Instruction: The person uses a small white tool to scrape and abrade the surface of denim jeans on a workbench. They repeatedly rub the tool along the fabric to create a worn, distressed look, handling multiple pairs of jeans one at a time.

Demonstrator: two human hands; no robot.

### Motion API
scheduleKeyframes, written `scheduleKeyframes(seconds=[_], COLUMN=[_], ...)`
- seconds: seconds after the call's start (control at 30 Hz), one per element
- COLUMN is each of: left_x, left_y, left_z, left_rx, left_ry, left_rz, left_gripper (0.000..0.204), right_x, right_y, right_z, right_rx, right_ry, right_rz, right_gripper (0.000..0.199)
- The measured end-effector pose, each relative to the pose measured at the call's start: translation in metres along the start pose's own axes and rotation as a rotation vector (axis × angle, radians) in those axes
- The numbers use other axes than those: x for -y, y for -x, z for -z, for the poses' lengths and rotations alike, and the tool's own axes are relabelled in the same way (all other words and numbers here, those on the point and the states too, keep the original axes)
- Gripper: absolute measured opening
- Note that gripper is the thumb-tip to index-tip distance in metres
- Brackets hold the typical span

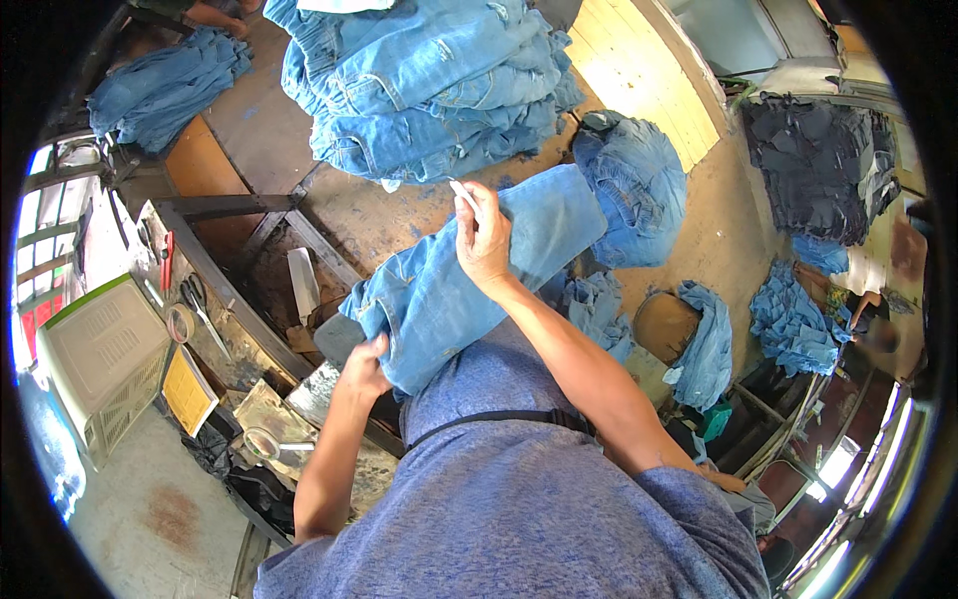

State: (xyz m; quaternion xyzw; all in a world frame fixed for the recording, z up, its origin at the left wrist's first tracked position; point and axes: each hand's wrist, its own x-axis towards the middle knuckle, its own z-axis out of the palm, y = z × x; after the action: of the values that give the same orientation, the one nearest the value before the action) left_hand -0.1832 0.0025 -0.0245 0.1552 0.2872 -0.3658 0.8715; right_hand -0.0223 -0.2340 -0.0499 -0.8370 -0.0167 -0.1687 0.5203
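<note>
A folded pair of blue jeans (pixel 439 304) lies slantwise in front of my body, its waist end at the lower left and its legs toward the upper right. My left hand (pixel 365 369) grips the waist end, its fingers partly hidden by the denim. Over the middle of the jeans, my right hand (pixel 483 238) is closed on a small white stick (pixel 463 194) that points up past the fingers; its exact kind is unclear. Just beyond rises a tall stack of folded blue jeans (pixel 429 90).
More jeans (pixel 631 190) are heaped at right, with a dark cloth stack (pixel 818 165) farther off. At left, scissors (pixel 205 314), a tape roll (pixel 181 323) and a beige plastic case (pixel 105 349) rest on a bench. Another person's arm (pixel 215 15) shows at upper left.
</note>
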Motion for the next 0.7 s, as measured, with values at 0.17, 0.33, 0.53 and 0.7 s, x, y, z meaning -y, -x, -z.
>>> scheduleKeyframes(seconds=[0.17, 0.33, 0.53, 0.7], left_x=[-0.006, -0.069, -0.077, -0.101], left_y=[-0.016, 0.082, -0.023, -0.112], left_z=[0.016, -0.026, -0.095, -0.074], left_rx=[-0.112, -0.705, -0.649, -0.201], left_ry=[0.168, -0.690, -1.854, -1.801], left_rz=[-0.306, -0.278, -0.878, -0.190], left_gripper=[0.075, 0.062, 0.086, 0.047], right_x=[0.000, -0.009, 0.009, 0.074], right_y=[-0.001, -0.019, -0.046, 0.006], right_z=[-0.001, -0.007, 0.002, 0.051], right_rx=[-0.007, 0.080, 0.124, 0.213], right_ry=[-0.014, 0.002, -0.076, 0.161], right_rz=[-0.046, -0.035, -0.140, -0.127], right_gripper=[0.021, 0.023, 0.040, 0.026])
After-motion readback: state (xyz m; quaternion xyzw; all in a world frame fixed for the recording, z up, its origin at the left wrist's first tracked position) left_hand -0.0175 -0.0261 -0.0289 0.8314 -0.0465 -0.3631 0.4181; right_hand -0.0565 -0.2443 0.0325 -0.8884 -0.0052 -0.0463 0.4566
